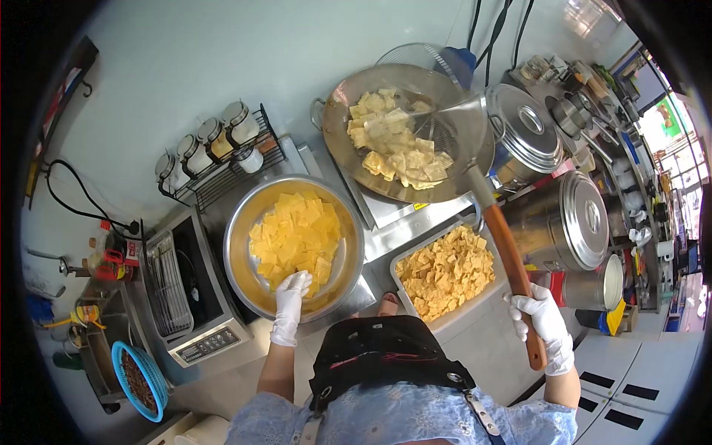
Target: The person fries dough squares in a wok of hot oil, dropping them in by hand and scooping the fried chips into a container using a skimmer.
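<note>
My left hand point(291, 291), in a white glove, reaches over the near rim of a large steel bowl point(234, 274). Its fingers are drawn together against the thin yellow squares point(300, 237) in the bowl; whether a piece is pinched between them is hidden. My right hand point(540, 319), also gloved, is wrapped round the wooden handle of a long skimmer point(512, 259). The motion-blurred head of the skimmer is over a wide wok point(340, 148). Pale fried squares point(393, 144) lie in the wok, mostly to the left of the skimmer head.
A rectangular tray point(402, 280) heaped with golden fried pieces point(449, 274) stands below the wok. Lidded steel pots point(586, 215) line the right. A jar rack point(245, 159), an electric fryer point(189, 297) and a blue basket point(122, 363) are at left.
</note>
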`<act>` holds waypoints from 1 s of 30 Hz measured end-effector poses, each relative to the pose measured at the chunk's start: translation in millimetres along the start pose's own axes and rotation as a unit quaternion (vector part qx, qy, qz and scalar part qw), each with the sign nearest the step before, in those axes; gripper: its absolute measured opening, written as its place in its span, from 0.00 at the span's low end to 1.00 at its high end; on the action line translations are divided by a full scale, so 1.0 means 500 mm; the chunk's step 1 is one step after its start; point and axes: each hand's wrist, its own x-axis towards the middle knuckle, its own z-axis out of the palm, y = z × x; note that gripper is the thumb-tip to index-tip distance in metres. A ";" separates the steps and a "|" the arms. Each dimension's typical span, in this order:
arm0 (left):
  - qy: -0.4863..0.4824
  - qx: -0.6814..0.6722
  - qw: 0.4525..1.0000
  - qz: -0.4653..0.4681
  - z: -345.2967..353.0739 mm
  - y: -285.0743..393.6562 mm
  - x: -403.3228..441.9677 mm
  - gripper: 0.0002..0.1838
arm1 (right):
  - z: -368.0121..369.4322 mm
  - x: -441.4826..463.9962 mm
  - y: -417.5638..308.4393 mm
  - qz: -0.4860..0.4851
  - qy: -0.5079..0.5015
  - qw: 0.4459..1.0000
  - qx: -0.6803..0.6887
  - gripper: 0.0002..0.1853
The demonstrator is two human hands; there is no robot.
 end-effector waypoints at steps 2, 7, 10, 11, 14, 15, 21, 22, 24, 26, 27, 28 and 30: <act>-0.002 0.002 1.000 0.004 0.012 0.008 0.001 0.15 | 0.016 0.024 0.001 0.014 -0.003 1.000 -0.024 0.08; -0.024 0.015 0.999 0.032 0.028 0.026 -0.006 0.16 | 0.034 0.119 0.004 -0.074 0.040 0.985 -0.151 0.09; -0.019 0.000 0.999 0.037 0.012 0.017 -0.010 0.16 | 0.044 0.084 -0.009 -0.091 0.056 0.986 -0.128 0.09; -0.018 -0.003 0.999 0.036 0.005 0.010 -0.012 0.16 | 0.036 0.073 -0.008 -0.076 0.051 0.988 -0.123 0.10; 0.005 -0.006 1.000 0.014 -0.011 -0.011 -0.014 0.15 | 0.030 0.051 -0.003 -0.047 0.030 0.996 -0.075 0.09; 0.006 -0.009 1.000 0.008 -0.016 -0.017 -0.016 0.16 | 0.032 0.058 -0.002 -0.051 0.021 0.996 -0.069 0.08; 0.008 -0.010 0.999 0.042 -0.006 0.001 -0.018 0.15 | 0.053 0.091 -0.006 -0.059 0.024 0.993 -0.097 0.10; 0.005 -0.013 0.998 0.060 -0.005 0.005 -0.019 0.14 | 0.056 0.078 -0.011 -0.050 0.017 0.996 -0.070 0.09; 0.009 -0.017 0.998 0.054 -0.005 0.009 -0.021 0.13 | 0.038 0.072 -0.006 -0.040 0.009 0.998 -0.048 0.10; 0.012 -0.018 0.999 0.045 -0.007 0.002 -0.026 0.13 | 0.032 0.074 0.001 -0.061 0.046 0.991 -0.106 0.12; 0.010 -0.011 0.999 0.045 -0.009 -0.002 -0.026 0.13 | 0.037 0.082 -0.003 -0.077 0.060 0.987 -0.131 0.12; 0.009 -0.005 0.999 0.047 -0.009 -0.001 -0.026 0.13 | 0.044 0.091 -0.005 -0.078 0.060 0.987 -0.131 0.12; 0.010 -0.006 0.999 0.046 -0.009 -0.001 -0.029 0.13 | 0.054 0.116 -0.002 -0.098 0.109 0.975 -0.168 0.13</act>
